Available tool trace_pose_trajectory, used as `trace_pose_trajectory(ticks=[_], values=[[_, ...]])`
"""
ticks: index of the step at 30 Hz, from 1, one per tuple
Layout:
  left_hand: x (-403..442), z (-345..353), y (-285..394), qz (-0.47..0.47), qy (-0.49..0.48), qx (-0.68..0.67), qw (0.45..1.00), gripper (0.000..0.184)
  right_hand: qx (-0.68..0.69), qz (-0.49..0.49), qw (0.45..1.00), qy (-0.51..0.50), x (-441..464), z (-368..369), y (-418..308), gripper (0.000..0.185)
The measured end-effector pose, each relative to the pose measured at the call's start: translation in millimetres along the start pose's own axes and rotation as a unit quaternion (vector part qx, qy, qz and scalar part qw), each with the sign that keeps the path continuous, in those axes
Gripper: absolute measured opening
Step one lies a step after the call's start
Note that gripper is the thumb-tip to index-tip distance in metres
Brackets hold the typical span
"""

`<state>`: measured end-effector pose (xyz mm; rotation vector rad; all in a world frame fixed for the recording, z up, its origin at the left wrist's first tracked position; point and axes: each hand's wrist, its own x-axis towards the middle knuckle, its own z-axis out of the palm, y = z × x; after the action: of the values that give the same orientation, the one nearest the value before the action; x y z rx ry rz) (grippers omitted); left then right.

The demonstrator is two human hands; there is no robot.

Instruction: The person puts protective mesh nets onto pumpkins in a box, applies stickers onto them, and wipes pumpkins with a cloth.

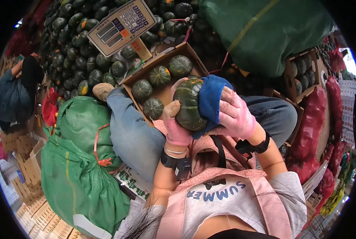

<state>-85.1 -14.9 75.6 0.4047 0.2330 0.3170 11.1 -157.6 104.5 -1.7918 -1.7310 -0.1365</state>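
Observation:
A dark green kabocha squash (188,104) is held up in front of my chest. My left hand (177,125), in a pink fingerless glove, grips it from the left side with the fingers curled around it. On the right, my right hand (235,113), gloved the same way, presses a folded blue cloth (211,97) against the squash's surface. Just beyond my hands is a cardboard box (128,83) with several squashes inside, among them one with an orange patch (160,75). The held squash hides part of the box.
A scale display with keypad (122,27) stands beyond the box, before a large heap of squashes (72,51). Green mesh sacks (80,159) lie at left, another green sack (265,36) at upper right. Red mesh sacks (311,119) line the right. At far left is another person (16,91).

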Motion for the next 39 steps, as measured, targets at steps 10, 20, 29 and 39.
trace_pose_trajectory(ticks=[10, 20, 29, 39], values=[[-2.6, 9.8, 7.7, -0.013, -0.039, -0.021, 0.999, 0.069, -0.013, -0.036, 0.989, 0.14, -1.5, 8.3, -15.0, 0.038], [-4.6, 8.3, 11.4, -0.01, -0.038, -0.008, 0.999, 0.07, -0.014, -0.084, 0.994, 0.072, 8.1, 1.3, -17.1, 0.04], [-5.1, 8.9, 12.3, -0.015, -0.037, -0.037, 0.999, 0.069, -0.032, -0.071, 0.995, 0.056, -3.6, 0.4, -14.9, 0.042], [-4.6, 1.1, -6.0, -0.068, -0.006, -0.108, 0.992, 0.064, 0.042, 0.026, 0.991, 0.124, -2.0, 6.8, -15.0, 0.033]])
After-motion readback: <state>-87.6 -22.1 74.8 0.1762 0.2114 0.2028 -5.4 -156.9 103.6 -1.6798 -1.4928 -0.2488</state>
